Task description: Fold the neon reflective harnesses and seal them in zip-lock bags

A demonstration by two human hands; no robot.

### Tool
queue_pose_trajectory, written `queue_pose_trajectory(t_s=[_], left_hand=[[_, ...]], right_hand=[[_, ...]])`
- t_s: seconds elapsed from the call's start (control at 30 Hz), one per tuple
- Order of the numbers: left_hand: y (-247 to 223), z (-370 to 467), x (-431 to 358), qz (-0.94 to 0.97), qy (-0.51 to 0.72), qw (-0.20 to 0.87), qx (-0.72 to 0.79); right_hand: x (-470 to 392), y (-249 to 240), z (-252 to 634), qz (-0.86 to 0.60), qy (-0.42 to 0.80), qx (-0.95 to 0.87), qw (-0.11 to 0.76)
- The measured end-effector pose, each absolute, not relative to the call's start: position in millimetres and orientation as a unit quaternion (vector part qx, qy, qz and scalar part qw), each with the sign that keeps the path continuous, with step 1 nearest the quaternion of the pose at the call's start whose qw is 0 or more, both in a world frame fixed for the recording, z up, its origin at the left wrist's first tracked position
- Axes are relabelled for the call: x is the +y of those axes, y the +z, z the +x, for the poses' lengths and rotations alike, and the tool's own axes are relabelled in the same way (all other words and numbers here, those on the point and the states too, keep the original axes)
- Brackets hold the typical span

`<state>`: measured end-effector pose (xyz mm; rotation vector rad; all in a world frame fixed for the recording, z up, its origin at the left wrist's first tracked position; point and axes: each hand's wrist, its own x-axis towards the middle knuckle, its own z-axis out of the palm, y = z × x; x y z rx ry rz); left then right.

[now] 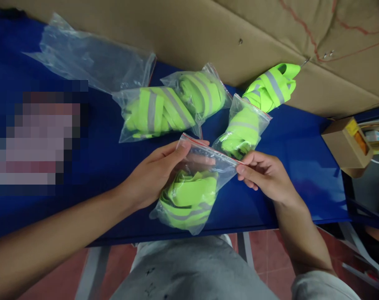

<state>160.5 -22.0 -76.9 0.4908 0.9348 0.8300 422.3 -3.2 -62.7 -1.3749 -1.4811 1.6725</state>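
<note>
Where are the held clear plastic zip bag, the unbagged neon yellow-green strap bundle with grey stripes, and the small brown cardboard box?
Held clear plastic zip bag (224, 169): head view, clear wall below the seal.
Unbagged yellow-green bundle (274, 87): head view, middle grey stripe.
Brown cardboard box (340, 141): head view, side wall.

A blue tabletop (308, 179) stretches across the view; a brown sheet (255, 25) rises along its far edge, red thread (362, 31) trailing over it; a small cardboard box (344, 143) sits near the right end; reddish floor tiles (275, 254) and a pale table leg (92, 271) show below
</note>
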Motion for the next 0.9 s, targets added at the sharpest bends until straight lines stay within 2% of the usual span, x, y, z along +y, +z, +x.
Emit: queue_pose_trajectory(t_s=[0.13, 0.37, 0.9], left_hand=[[-79, 160, -24, 0.216, 0.377, 0.792, 0.43], [-83, 160, -27, 0.226, 0.401, 0.788, 0.41], [-82, 161, -30, 0.249, 0.439, 0.767, 0.397]], right_hand=[[-7, -69, 421, -0.502, 0.593, -0.561, 0.285], [-6, -68, 432, -0.467, 0.656, -0.556, 0.207], [-9, -71, 428, -0.442, 0.69, -0.502, 0.277]])
